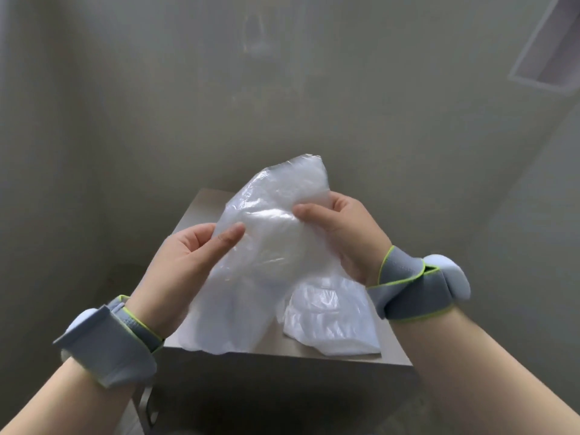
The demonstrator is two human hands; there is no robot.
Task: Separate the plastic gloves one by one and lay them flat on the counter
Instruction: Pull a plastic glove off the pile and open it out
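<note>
Lower left: grey wrist band with green trim point(116, 337) on left forearm. Left hand point(185, 262), centre-left, pinches the left edge of the held bunch of plastic gloves point(266, 243): thumb on the front of the film, fingers behind it, seen through it. Bunch is translucent and crumpled, raised in mid-frame above the counter point(201, 208), upper end pointing up, lower end hanging down to the counter's near edge; can't tell if it touches. Counter is grey metal, small, against a grey wall. Loose glove pile point(326, 321) lies on the counter, lower right of the bunch, near the front edge. Right hand point(345, 237) pinches the bunch's right side, thumb in front, fingers curled behind. Matching band point(414, 287) on right wrist. Upper right corner: pale framed panel point(546, 54).
</note>
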